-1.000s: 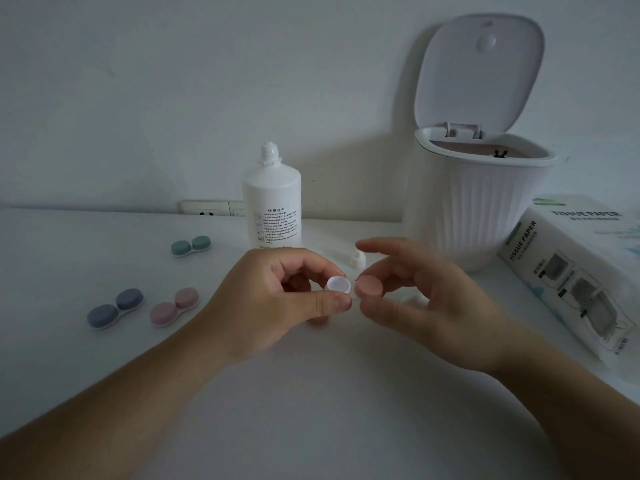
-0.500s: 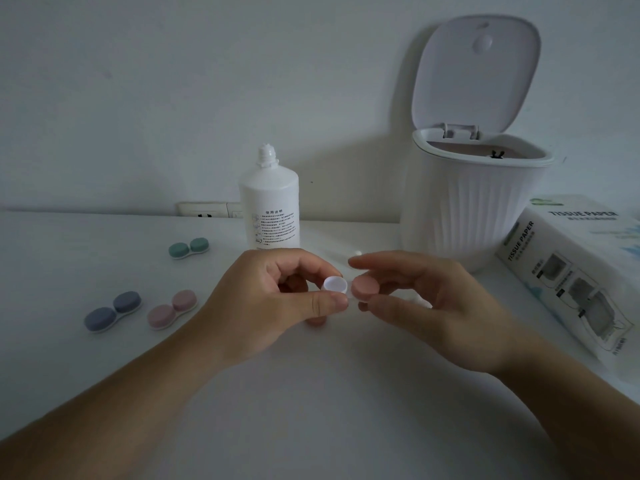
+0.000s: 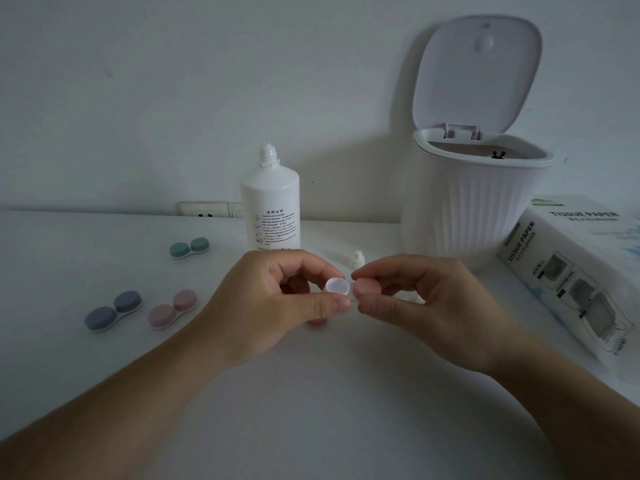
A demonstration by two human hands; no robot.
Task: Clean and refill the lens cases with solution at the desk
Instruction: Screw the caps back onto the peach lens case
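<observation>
White plastic lens case (image 3: 337,286), its round well uncovered, is pinched in the left hand (image 3: 273,303) above the desk (image 3: 69,358); the right hand (image 3: 426,306) pinches its round pink cap (image 3: 367,289) just beside. Smooth solution bottle (image 3: 270,206) stands behind

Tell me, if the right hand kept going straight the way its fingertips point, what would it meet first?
Probably the open white lens case pinched in the left hand; the right hand, holding the pink cap, points leftward at it.

Tissue pack (image 3: 568,271) cut by right edge; bottle (image 3: 273,206) print illegible.
</observation>
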